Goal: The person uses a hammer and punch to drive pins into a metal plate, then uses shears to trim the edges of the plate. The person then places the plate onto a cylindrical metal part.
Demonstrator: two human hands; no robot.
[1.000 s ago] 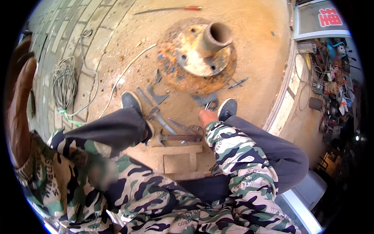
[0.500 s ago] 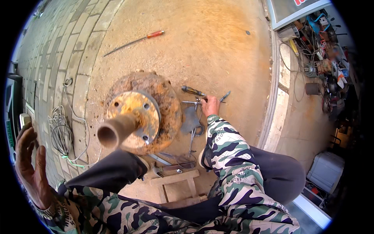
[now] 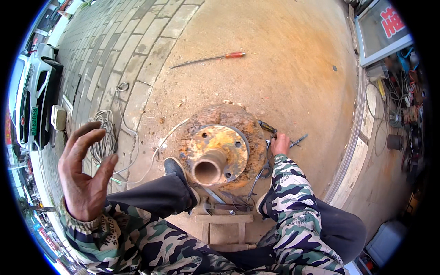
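Observation:
My left hand (image 3: 85,176) is raised at the left, empty, its fingers spread and curved. Low on the ground to the right, my right hand (image 3: 279,145) has its fingertips drawn together among small tools; what they hold, if anything, is hidden. Close to it lie a black-and-yellow-handled screwdriver (image 3: 266,126) and a slim metal tool (image 3: 300,139). Between my legs stands a rusty round metal piece with a bolt-holed flange (image 3: 231,153) and a hollow pipe (image 3: 208,166) pointing up at me.
A long red-handled screwdriver (image 3: 235,54) lies on the ground beyond. Nearer me are a hammer (image 3: 222,207) and a low wooden stool (image 3: 224,219). Coiled cable (image 3: 104,149) rests on the paving at left, with a parked car (image 3: 39,91) farther out. Cluttered gear fills the right side.
The view has swung left, so the ground things appear farther right. My left hand has come further into view, still open. My right hand stays down by the tools.

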